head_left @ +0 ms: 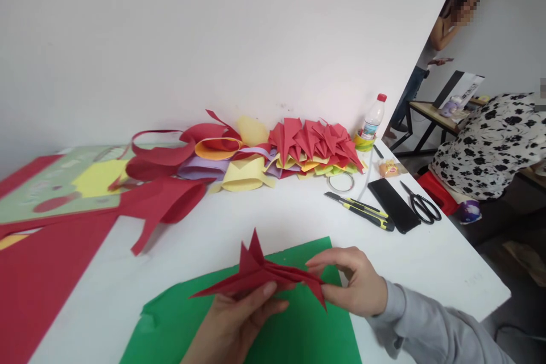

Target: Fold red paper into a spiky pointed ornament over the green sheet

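A red folded-paper crane (pixel 251 276) is held above a green sheet of paper (pixel 298 318). My left hand (pixel 239 318) grips its body from below, the thumb lying along the near side. At the crane's right end, my right hand (pixel 352 281) pinches the narrow tip between thumb and fingers. That tip bends downward, while two sharp points stand up near the middle and a long point reaches left. The fingers under the crane are partly hidden.
Behind stand several red paper cranes (pixel 315 142) and rolled coloured papers (pixel 243 175). On the right lie a tape roll (pixel 328 182), a utility knife (pixel 362 213), a black phone-like slab (pixel 393 205), scissors (pixel 422 207) and a bottle (pixel 373 118). Two people are beyond the table's right edge.
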The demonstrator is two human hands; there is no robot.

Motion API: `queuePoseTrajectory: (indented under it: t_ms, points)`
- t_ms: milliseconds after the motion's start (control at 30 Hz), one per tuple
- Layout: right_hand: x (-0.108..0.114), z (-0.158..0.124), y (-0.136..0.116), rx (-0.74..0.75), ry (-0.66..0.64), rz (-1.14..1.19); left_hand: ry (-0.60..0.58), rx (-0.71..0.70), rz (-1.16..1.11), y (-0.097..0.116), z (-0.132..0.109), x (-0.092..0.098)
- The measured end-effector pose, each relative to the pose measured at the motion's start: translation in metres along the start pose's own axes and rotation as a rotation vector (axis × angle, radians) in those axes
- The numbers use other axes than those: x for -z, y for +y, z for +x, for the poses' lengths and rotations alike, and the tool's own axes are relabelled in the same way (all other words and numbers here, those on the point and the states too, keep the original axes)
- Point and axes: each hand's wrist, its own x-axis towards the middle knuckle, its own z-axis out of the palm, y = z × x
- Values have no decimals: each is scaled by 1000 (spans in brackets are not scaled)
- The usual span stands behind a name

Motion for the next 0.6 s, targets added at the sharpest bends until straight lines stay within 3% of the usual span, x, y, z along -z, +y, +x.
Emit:
queuePoseTrajectory:
  t_ms: [600]
  points:
    - [-1,1,-1,52,61,-39,8,7,58,-5,3,0]
